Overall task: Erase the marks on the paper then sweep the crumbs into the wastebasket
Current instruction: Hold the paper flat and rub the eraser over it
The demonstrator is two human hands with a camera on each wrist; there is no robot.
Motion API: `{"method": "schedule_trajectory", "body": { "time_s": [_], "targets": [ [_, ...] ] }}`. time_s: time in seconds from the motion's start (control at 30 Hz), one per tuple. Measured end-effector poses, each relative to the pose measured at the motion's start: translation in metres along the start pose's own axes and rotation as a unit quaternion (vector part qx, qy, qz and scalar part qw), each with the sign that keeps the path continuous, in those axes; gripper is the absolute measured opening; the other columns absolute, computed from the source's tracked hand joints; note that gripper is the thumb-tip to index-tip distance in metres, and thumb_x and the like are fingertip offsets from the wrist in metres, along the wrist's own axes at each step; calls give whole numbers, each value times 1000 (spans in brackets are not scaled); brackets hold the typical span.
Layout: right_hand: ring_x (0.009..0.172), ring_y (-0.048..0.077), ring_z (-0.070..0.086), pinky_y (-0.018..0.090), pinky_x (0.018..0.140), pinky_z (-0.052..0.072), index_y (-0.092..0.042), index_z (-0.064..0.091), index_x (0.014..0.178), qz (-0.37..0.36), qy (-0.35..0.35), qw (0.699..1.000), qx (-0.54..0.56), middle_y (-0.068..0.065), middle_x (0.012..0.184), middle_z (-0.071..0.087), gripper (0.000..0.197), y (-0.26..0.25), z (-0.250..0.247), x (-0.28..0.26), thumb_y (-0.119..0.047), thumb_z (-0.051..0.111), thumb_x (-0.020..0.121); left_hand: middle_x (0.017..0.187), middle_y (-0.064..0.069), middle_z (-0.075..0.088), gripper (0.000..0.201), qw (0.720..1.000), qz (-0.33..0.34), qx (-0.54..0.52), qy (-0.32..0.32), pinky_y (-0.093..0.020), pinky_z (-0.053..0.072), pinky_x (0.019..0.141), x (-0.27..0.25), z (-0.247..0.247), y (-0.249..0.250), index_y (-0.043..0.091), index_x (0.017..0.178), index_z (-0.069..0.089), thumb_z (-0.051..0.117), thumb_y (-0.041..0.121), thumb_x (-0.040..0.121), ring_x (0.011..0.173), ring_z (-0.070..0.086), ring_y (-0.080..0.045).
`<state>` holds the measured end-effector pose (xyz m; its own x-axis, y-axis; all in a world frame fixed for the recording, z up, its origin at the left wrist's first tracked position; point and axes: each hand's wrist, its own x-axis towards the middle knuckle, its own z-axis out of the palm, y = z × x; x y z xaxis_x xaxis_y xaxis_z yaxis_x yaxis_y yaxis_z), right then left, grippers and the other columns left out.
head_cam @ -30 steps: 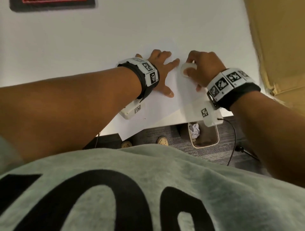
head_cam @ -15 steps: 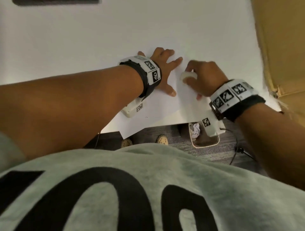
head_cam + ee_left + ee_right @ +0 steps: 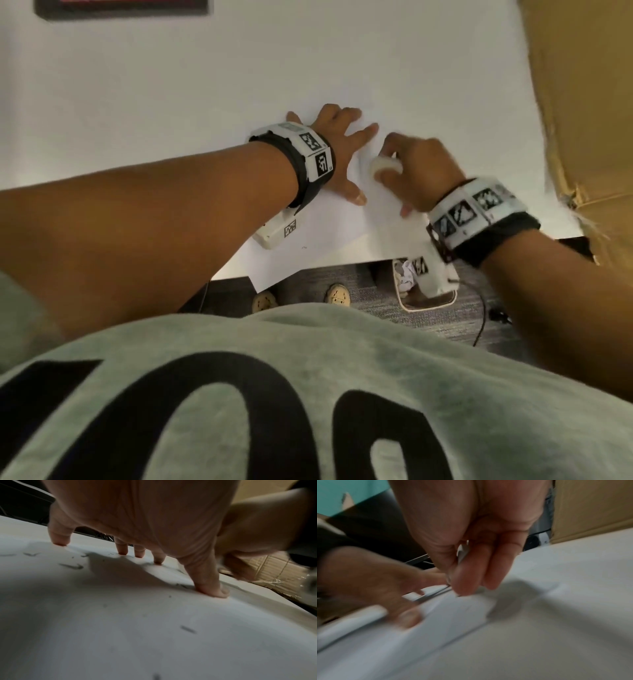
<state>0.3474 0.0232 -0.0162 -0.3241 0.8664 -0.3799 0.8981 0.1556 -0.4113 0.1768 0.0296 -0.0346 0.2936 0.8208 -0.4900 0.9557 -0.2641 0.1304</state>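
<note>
Paper (image 3: pixel 329 236) lies flat under splayed left hand (image 3: pixel 337 150); right hand (image 3: pixel 421 171) pinches rounded white eraser (image 3: pixel 385 167).

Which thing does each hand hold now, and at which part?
The right hand pinches the white eraser by its sides. The left hand holds nothing; it presses the paper flat.

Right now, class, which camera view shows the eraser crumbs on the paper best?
The left wrist view: dark eraser crumbs lie sharp on the paper beneath the left hand. In the head view only one speck shows near the paper's edge. In the right wrist view blur hides them.
</note>
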Motion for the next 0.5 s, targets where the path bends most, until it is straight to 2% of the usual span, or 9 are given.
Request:
{"method": "schedule_trajectory", "body": {
  "time_s": [0.1,0.2,0.33,0.43,0.5],
  "targets": [
    [40,19,64,25,37,44,-24,52,96,-5,-20,1000,-10,5,78,63,6,-3,3,-5,-25,56,92,157,9,-4,114,1000,-4,-5,2,-72,18,99,2,-1,-1,39,148,-3,58,81,61,143,-5,-23],
    [46,27,67,31,41,53,-19,56,97,18,32,999,-12,11,86,66,8,-5,-17,20,-22,55,90,156,9,-3,113,1000,-18,-8,9,-72,19,99,3,-3,-1,39,147,-3,55,83,60,143,-4,-23],
    [44,27,66,39,49,58,-17,56,97,6,24,999,-29,10,82,65,10,-7,-14,22,-23,53,90,154,8,3,114,996,-80,-25,30,-66,26,99,1,-7,-14,38,147,-2,46,90,57,141,2,-24],
    [44,25,66,33,47,56,-19,54,98,10,11,999,-32,9,90,63,9,-11,-11,27,-24,55,90,152,4,10,106,993,-108,-22,36,-62,28,98,-6,-8,-27,33,148,4,43,86,64,140,6,-27],
    [45,26,66,30,45,53,-22,54,97,17,27,999,-37,10,97,62,9,-14,-19,41,-24,58,89,147,0,18,103,993,-109,0,43,-60,29,96,-12,-9,-27,24,146,16,45,83,68,136,14,-27]
  ]
}}
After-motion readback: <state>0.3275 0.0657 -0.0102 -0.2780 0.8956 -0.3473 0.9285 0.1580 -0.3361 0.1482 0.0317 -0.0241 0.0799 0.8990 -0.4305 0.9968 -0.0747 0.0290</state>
